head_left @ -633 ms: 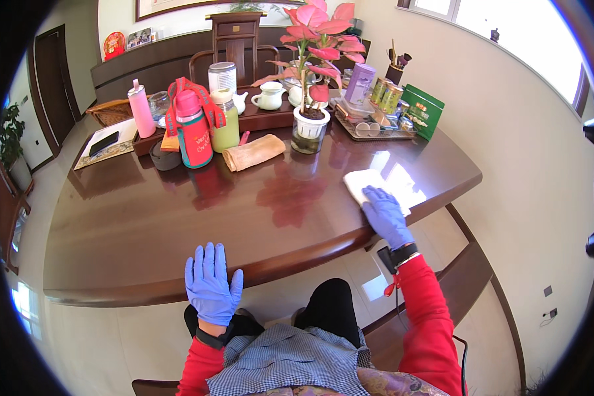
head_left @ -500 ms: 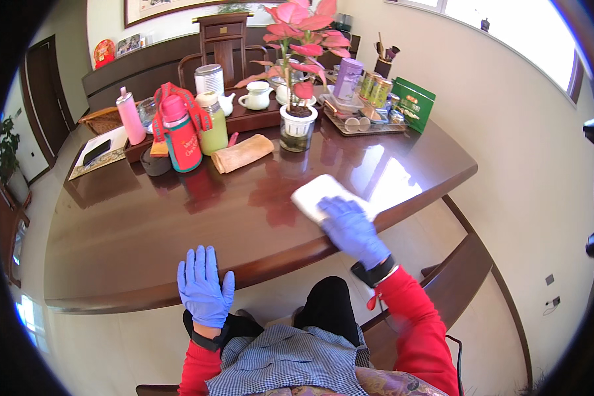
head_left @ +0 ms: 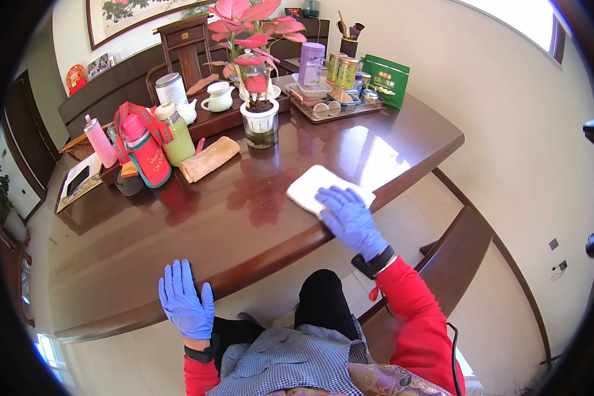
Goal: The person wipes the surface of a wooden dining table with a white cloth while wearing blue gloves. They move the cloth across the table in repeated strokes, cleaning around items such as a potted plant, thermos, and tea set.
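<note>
The right hand (head_left: 351,218) lies on a white cloth (head_left: 313,187), fingers flat (apparently pressing). The left hand (head_left: 185,300) rests open at the desk (head_left: 178,237) edge, fingers spread.

On the tabletop (head_left: 178,237) stood one white cloth (head_left: 310,187), one potted plant (head_left: 259,112), two bottles, one folded towel (head_left: 208,159), one teapot (head_left: 218,97).

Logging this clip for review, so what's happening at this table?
A person in blue gloves is at a dark wooden table. The right hand presses flat on a white cloth near the table's front edge. The left hand rests open on that edge, holding nothing. Bottles, a folded tan towel, a potted pink plant and a tea tray stand farther back.
</note>
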Available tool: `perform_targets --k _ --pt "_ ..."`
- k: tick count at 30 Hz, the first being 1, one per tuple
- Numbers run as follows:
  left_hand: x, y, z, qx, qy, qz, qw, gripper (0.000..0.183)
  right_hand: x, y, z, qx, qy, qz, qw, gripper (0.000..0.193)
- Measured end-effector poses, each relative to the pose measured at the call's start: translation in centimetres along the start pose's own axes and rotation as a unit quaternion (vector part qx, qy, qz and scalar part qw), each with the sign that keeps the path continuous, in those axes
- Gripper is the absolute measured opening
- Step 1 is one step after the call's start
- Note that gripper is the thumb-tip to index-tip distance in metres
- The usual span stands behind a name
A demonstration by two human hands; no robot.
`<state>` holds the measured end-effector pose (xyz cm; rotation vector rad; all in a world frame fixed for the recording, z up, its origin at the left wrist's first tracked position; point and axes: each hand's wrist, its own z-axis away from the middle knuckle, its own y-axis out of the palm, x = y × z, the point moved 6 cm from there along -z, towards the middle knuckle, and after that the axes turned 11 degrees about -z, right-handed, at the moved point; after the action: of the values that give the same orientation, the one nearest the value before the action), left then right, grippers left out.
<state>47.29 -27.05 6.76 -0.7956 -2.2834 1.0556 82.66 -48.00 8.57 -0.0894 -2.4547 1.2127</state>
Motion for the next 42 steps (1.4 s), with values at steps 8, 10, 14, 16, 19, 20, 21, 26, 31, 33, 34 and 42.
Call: perform_targets --k 8,10,14,16,19,20,21,26,31,33,34,42 --pt "-0.1 -0.3 0.0 -0.004 -0.004 0.01 1.0 0.064 -6.1 -2.6 0.2 -0.084 0.116 0.037 0.989 0.04" --pt "-0.1 -0.2 0.0 0.002 -0.008 0.008 1.0 0.064 -3.7 -1.0 0.3 -0.078 0.121 0.047 0.988 0.04" --pt "-0.5 -0.7 -0.3 -0.001 -0.011 0.009 1.0 0.067 5.6 2.9 1.0 -0.074 -0.015 0.015 0.997 0.04" --pt "-1.4 -1.2 -0.6 -0.01 -0.008 0.007 1.0 0.07 9.6 4.3 1.4 -0.052 -0.048 -0.011 0.997 0.042" --pt "-3.5 -1.3 -1.2 0.009 0.033 0.044 0.998 0.075 11.8 4.6 1.0 -0.046 -0.091 -0.057 0.993 0.044" --pt "-4.0 -1.2 -1.4 0.019 0.046 0.051 0.997 0.076 11.6 4.4 0.8 -0.047 -0.098 -0.065 0.992 0.044" --pt "-4.5 -1.0 -1.6 0.03 0.056 0.056 0.996 0.078 11.0 4.1 0.7 -0.043 -0.097 -0.048 0.993 0.044" --pt "-5.0 -0.6 -1.7 0.047 0.079 0.042 0.995 0.09 3.2 1.3 0.9 -0.061 -0.015 0.008 0.998 0.042" --pt "-4.9 -0.3 -1.4 0.074 0.087 0.036 0.993 0.105 -6.1 -2.5 0.8 -0.086 0.109 0.023 0.99 0.038" --pt "-5.0 -0.2 -1.3 0.078 0.091 0.024 0.992 0.109 -7.9 -3.3 0.5 -0.096 0.126 0.031 0.987 0.04" --pt "-5.1 -0.1 -1.4 0.075 0.091 0.018 0.993 0.111 -8.4 -3.3 0.5 -0.094 0.147 0.034 0.984 0.04" --pt "-5.1 0.5 -1.1 0.042 0.058 0.044 0.996 0.109 2.9 1.9 1.1 -0.088 0.005 0.014 0.996 0.042"
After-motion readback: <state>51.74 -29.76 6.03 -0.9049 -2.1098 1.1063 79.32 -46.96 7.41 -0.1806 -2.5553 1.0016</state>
